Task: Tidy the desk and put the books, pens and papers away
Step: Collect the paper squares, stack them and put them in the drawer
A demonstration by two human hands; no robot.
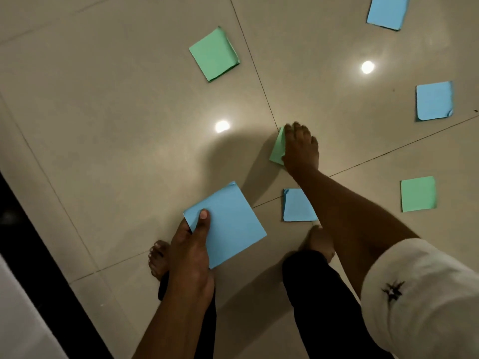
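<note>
Coloured square papers lie scattered on a beige tiled floor. My left hand (191, 244) holds a blue paper (230, 224) above the floor, thumb on top and fingers underneath. My right hand (300, 146) reaches down onto a green paper (277, 149) on the floor, and its fingers cover most of the sheet. Whether they grip it or only press on it I cannot tell. A small blue paper (296, 206) lies just beside my right forearm.
More papers on the floor: a green one (213, 54) at the top middle, blue ones at the top right (387, 11) and right (434, 101), a green one (417, 194) at the right. My bare feet (158, 257) stand below. A dark edge (39, 255) runs along the left.
</note>
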